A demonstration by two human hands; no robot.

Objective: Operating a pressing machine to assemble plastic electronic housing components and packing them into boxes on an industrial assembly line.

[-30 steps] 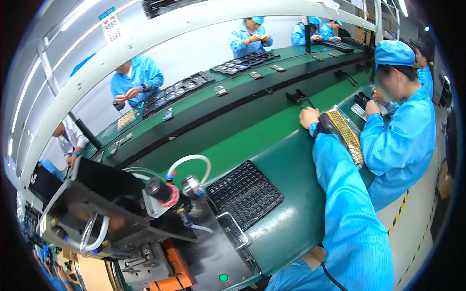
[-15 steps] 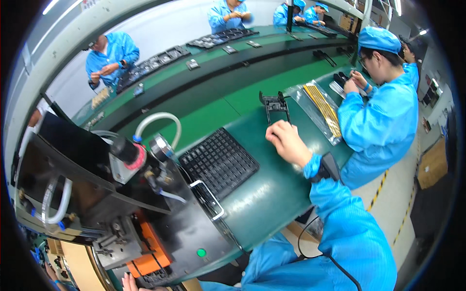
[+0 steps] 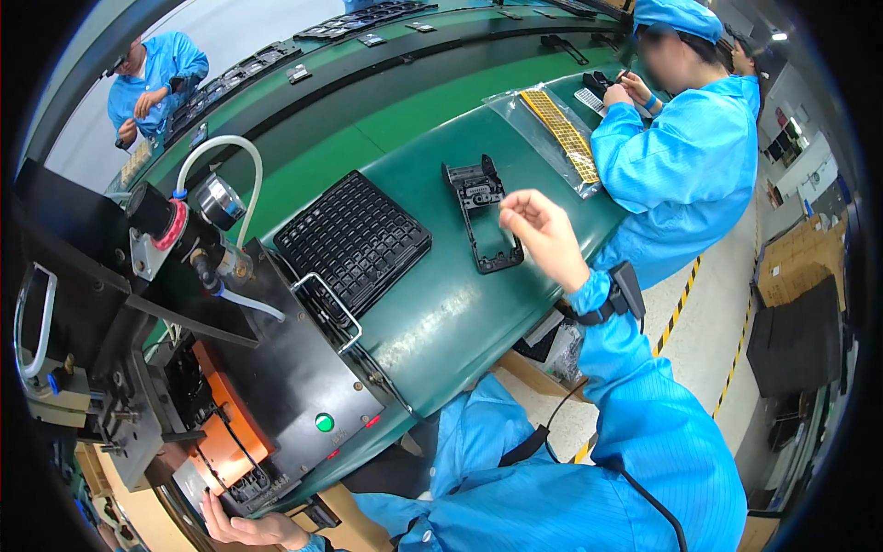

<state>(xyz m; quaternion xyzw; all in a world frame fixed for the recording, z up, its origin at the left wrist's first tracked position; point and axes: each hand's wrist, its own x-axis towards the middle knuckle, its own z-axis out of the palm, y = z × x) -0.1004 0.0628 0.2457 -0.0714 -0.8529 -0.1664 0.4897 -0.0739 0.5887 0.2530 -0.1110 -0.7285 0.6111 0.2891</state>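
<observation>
A black plastic frame point(image 3: 474, 195) is laid on the green tabletop point(image 3: 441, 336), its open rectangular end turned toward the wearer. It is judged light, stiff and slightly slick; the thin side rails might flex, so it is best held by the thicker connector end. Its right rail is met by the right hand point(image 3: 549, 237), thumb and fingertips drawn close together; whether anything is pinched cannot be told. To the left, a black grid tray point(image 3: 354, 239) is set beside the pneumatic fixture point(image 3: 303, 368), where the left hand point(image 3: 253, 531) is placed below the orange block point(image 3: 230, 443), fingers loosely bent, its grip unclear.
</observation>
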